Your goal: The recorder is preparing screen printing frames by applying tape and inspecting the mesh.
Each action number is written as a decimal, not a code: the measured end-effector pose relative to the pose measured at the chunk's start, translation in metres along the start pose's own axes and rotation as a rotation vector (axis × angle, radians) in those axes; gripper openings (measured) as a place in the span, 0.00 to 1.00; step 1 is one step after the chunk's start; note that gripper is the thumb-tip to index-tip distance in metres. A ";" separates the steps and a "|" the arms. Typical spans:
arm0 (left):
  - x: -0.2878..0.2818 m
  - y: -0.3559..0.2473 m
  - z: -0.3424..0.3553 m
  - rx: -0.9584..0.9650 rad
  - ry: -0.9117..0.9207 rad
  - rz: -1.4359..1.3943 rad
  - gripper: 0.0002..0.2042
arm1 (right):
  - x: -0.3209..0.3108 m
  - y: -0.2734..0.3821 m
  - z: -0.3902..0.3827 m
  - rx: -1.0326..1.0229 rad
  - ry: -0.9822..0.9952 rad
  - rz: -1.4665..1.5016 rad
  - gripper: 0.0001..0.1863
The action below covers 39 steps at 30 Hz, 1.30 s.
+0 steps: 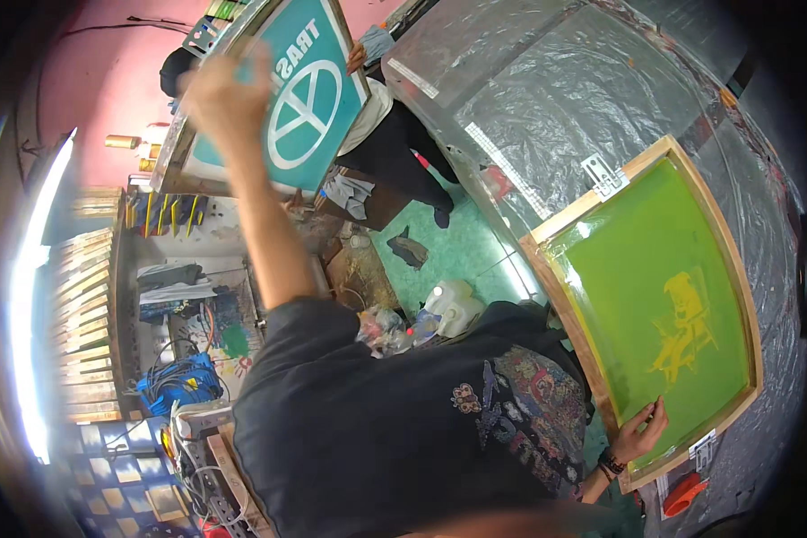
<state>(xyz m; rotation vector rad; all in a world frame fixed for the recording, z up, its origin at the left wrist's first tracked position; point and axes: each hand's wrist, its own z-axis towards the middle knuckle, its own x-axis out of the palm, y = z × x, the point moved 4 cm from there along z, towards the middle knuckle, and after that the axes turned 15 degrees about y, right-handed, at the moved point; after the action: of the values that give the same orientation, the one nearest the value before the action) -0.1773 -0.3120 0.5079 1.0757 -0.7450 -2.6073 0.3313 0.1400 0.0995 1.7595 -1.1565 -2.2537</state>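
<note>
My left hand [229, 99] is raised at the upper left, in front of a wood-framed teal printing screen [341, 54] with a white round emblem and lettering. Motion smears its fingers, so I cannot tell whether it touches that frame. Another person's hand [357, 59] grips the teal screen's right edge. At the lower right, my right hand [638, 432], with a dark bracelet at the wrist, rests by the near edge of a green printing screen [623, 296]. Its fingers are stretched out over the mesh. A yellow figure-like design [686, 323] marks this screen, which lies within a wooden frame [746, 314].
Metal hinge clamps [607, 177] hold the frame to a plastic-covered table [547, 90]. An orange-red object [686, 495] lies below it. White jugs [453, 307] stand on the green floor. Stacked wooden frames [88, 323] and a blue cable-wrapped device [184, 381] are at left.
</note>
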 end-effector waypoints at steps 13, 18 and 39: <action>0.069 0.165 0.021 -0.631 1.539 -1.340 0.35 | -0.039 -0.015 0.022 0.081 -0.129 -0.014 0.12; 0.048 0.132 0.020 -0.620 1.408 -1.062 0.35 | -0.042 -0.008 0.024 0.061 -0.135 -0.020 0.12; 0.063 0.109 0.007 -0.586 1.228 -1.295 0.37 | -0.044 -0.011 0.020 0.057 -0.076 0.055 0.13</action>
<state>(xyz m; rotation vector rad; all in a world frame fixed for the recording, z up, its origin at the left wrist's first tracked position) -0.2255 -0.4264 0.5325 2.8912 1.2196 -1.6566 0.3335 0.1784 0.1300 1.6526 -1.2788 -2.2965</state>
